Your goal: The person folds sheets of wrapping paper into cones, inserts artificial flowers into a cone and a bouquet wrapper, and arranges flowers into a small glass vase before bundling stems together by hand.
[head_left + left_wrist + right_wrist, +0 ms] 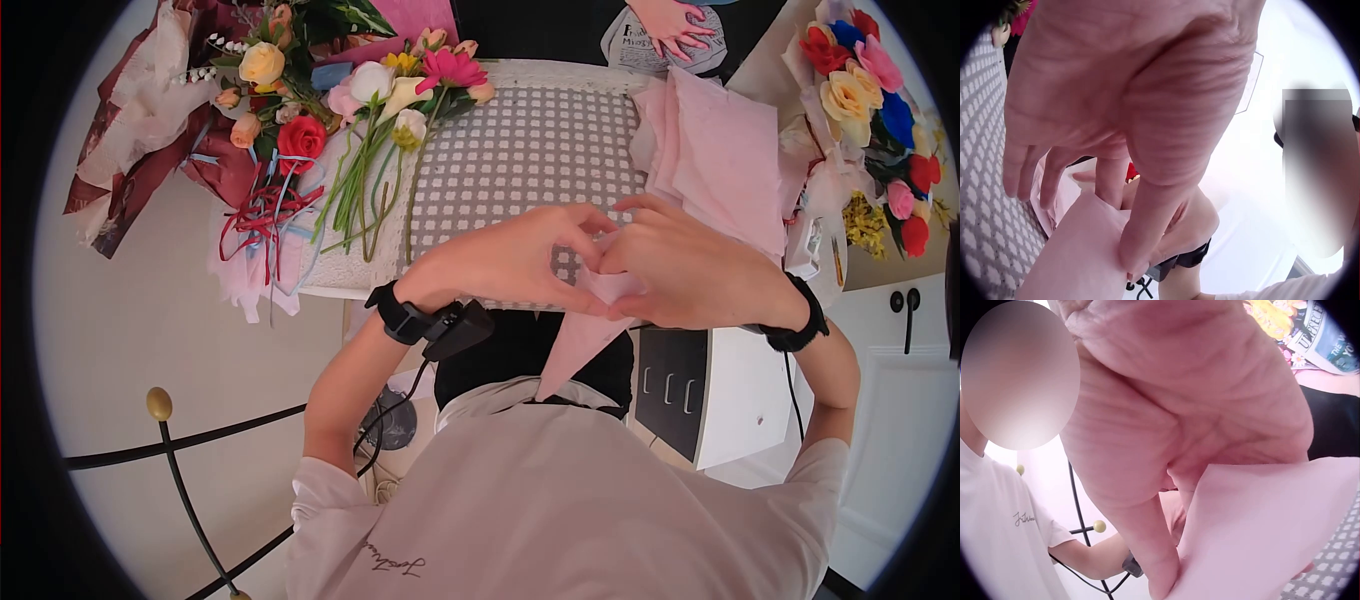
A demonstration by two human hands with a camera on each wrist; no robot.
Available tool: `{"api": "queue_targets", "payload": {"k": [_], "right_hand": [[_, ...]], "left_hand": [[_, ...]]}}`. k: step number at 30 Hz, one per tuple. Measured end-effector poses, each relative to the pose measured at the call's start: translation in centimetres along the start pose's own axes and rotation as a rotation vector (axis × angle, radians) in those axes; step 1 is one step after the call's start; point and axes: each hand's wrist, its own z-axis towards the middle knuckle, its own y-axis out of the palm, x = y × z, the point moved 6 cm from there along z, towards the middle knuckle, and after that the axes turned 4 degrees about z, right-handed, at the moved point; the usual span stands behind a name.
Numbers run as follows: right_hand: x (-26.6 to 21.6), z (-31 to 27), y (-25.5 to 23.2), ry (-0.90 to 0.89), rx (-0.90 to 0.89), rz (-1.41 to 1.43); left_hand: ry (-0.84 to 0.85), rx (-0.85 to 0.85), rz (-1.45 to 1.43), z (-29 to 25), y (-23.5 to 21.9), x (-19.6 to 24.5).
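Both hands meet over the near edge of the grey-and-white patterned tabletop (520, 150) in the head view. Between them is a sheet of pale pink wrapping paper (582, 350), its pointed lower end hanging past the table edge towards the lap. The left hand (520, 252) pinches the paper between thumb and fingers; in the left wrist view its thumb lies against the pink sheet (1079, 250). From the other side the right hand (690, 265) pinches the same paper, with its thumb on the pink surface (1266, 519) in the right wrist view. Some fingertips are hidden behind the paper.
A stack of pink paper (725, 150) lies at the right. Loose flower stems (365, 185), red and blue ribbons (270, 215) and a wrapped bouquet (150, 130) lie left. Another bouquet (850, 95) stands far right. Another person's hand (675, 28) rests across the table.
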Motion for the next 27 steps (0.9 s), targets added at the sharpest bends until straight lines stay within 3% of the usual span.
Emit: {"api": "queue_targets", "payload": {"k": [6,8,10,11,14,15,17,18,20,23,27], "right_hand": [[-0.3,1.0,-0.2,-0.070,0.009,0.003],[-0.6,1.7,-0.6,-0.065,-0.010,-0.001],[-0.9,2.4,-0.2,0.044,-0.279,-0.166],[-0.6,2.4,-0.1,0.043,-0.281,-0.161],[0.1,1.9,-0.7,0.016,-0.147,-0.152],[-0.7,1.5,-2.3,-0.055,0.059,-0.066],[-0.8,0.3,-4.7,-0.160,0.424,0.249],[-0.6,-0.3,-4.2,-0.169,0.419,0.245],[0.7,-3.3,-4.2,-0.074,0.856,0.369],[1.3,-5.0,0.8,0.109,0.849,0.494],[0.4,-4.8,4.9,0.126,0.793,0.515]], "left_hand": [[-0.027,-0.010,-0.074,-0.6,0.8,-0.7],[-0.239,-0.095,-0.072,-1.0,1.2,-1.1],[-0.178,-0.014,-0.089,-1.1,1.7,-1.4],[-0.117,0.069,-0.106,-1.2,1.6,-1.5],[-0.179,0.090,-0.260,-1.7,1.3,-2.4],[-0.182,0.092,-0.259,-2.1,1.1,-2.2],[-0.422,0.264,-0.361,-3.6,0.1,-2.9],[-0.421,0.275,-0.358,-4.0,0.3,-2.5],[-0.256,0.533,-0.500,-5.0,-0.5,-1.3],[-0.245,0.581,-0.443,-6.2,-0.2,-1.5],[-0.156,0.623,-0.403,-5.7,1.5,-0.8]]}}
